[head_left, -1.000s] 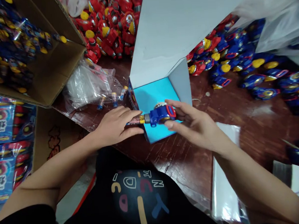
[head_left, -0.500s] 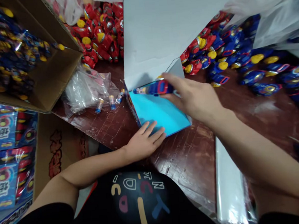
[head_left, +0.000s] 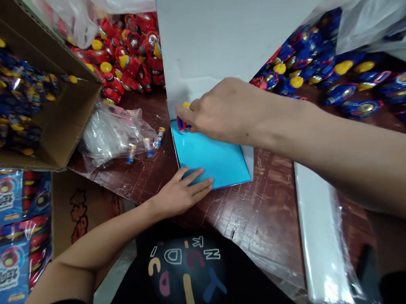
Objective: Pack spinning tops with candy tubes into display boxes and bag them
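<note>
An open box with a bright blue inside (head_left: pixel 212 158) and a tall white lid (head_left: pixel 209 37) lies on the dark red table. My right hand (head_left: pixel 217 110) is over the back left part of the box, its fingers closed on a blue toy (head_left: pixel 183 125) with a red edge and a yellow part; most of the toy is hidden by the hand. With fingers spread, my left hand (head_left: pixel 181 192) rests on the front left edge of the box and holds nothing.
Left of the box are small capped tubes (head_left: pixel 148 147) and a clear plastic bag (head_left: pixel 109 135). A cardboard carton (head_left: pixel 73 118) of toys stands farther left. Red toys (head_left: pixel 131 55) and blue toys (head_left: pixel 344 93) lie behind and right. Plastic sleeves (head_left: pixel 320 236) lie front right.
My right hand has moved left across the box with the blue toy, towards its back left corner. My left hand stays at the front edge. The camera view has shifted slightly.
</note>
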Tool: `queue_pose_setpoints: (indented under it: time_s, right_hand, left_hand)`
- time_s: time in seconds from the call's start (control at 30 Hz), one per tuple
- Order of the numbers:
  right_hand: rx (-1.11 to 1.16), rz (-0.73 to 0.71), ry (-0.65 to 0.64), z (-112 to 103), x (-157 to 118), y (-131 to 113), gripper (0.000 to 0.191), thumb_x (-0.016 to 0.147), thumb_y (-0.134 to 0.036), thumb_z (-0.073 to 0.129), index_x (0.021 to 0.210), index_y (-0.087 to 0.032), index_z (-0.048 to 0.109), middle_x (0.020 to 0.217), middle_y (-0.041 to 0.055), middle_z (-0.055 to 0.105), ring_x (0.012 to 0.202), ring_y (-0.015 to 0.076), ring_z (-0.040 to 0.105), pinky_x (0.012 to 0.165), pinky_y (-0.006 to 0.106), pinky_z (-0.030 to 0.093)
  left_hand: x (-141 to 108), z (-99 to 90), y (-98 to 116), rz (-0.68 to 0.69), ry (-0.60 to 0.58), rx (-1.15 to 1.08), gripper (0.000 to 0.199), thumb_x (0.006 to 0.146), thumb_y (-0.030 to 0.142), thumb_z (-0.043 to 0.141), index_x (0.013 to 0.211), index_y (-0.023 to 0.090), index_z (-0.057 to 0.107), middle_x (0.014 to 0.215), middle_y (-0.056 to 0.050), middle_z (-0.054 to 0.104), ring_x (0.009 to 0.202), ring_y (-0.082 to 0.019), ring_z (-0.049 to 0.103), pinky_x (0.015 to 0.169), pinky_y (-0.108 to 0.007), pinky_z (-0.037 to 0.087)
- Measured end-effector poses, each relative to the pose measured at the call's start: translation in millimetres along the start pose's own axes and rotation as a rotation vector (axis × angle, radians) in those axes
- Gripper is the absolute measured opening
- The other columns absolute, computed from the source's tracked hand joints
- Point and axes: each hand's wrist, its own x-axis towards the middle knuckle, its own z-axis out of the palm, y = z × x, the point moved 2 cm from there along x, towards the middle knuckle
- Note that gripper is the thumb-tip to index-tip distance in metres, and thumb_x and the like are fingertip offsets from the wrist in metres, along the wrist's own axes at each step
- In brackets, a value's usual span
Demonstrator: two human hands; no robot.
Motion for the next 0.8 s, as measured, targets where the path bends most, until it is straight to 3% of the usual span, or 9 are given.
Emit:
queue_pose_setpoints:
  time_s: [0.2,0.33,0.4,0.57,0.67,0.8]
  right_hand:
    - [0.105,-0.013,0.093,-1.8,16.6,4.5,0.028,0.105,-0.014,0.048,0.111,-0.010,0.074,0.093,0.0064,0.081,0.106,0.0318,0.080,0.086,0.040,0.059]
    - [0.103,-0.019,-0.003,-7.1,27.1,4.5,0.012,0.092,-0.005,0.065,0.093,-0.011,0.075,0.092,0.0033,0.080,0.114,0.0334,0.078,0.097,0.047,0.059]
    - [0.118,-0.001,0.016,-11.2,30.3,4.8,0.009,0.090,-0.006,0.070,0.090,-0.013,0.074,0.093,0.0038,0.080,0.114,0.0341,0.078,0.099,0.048,0.060]
    - [0.105,0.000,0.078,-7.0,29.5,8.1,0.018,0.104,-0.021,0.061,0.106,-0.012,0.076,0.102,0.0054,0.081,0.113,0.0315,0.078,0.094,0.046,0.060]
    - [0.156,0.005,0.175,9.8,21.5,5.2,0.021,0.103,-0.019,0.058,0.112,-0.014,0.076,0.093,0.0019,0.081,0.108,0.0279,0.080,0.093,0.042,0.060]
    - [0.170,0.031,0.162,28.9,20.4,-4.4,0.028,0.101,-0.013,0.060,0.124,-0.017,0.076,0.097,0.0059,0.083,0.108,0.0321,0.081,0.091,0.043,0.064]
  left_hand:
    - [0.6,-1.8,-2.5,0.013,-0.018,-0.022,0.046,0.112,0.020,0.048,0.155,0.026,0.062,0.171,0.000,0.048,0.156,-0.035,0.048,0.121,-0.058,0.048]
    - [1.3,-3.1,-3.2,-0.021,-0.046,-0.102,0.050,0.109,0.014,0.051,0.157,0.027,0.060,0.170,-0.001,0.048,0.159,-0.036,0.045,0.125,-0.060,0.044]
    - [1.6,-3.0,-2.9,-0.034,-0.055,-0.136,0.053,0.109,0.013,0.051,0.158,0.029,0.058,0.170,-0.001,0.049,0.161,-0.035,0.042,0.127,-0.060,0.041]
    - [0.5,-2.4,-3.9,-0.035,-0.060,-0.094,0.049,0.113,0.019,0.045,0.161,0.028,0.055,0.171,-0.001,0.048,0.160,-0.033,0.044,0.126,-0.058,0.042]
    - [-0.5,0.5,-5.7,-0.034,-0.017,-0.048,0.047,0.115,0.021,0.041,0.159,0.028,0.057,0.170,0.002,0.049,0.157,-0.032,0.047,0.125,-0.056,0.043]
    - [3.2,2.8,-3.3,-0.006,0.036,-0.032,0.044,0.114,0.020,0.047,0.156,0.027,0.060,0.168,0.000,0.051,0.156,-0.032,0.048,0.124,-0.055,0.042]
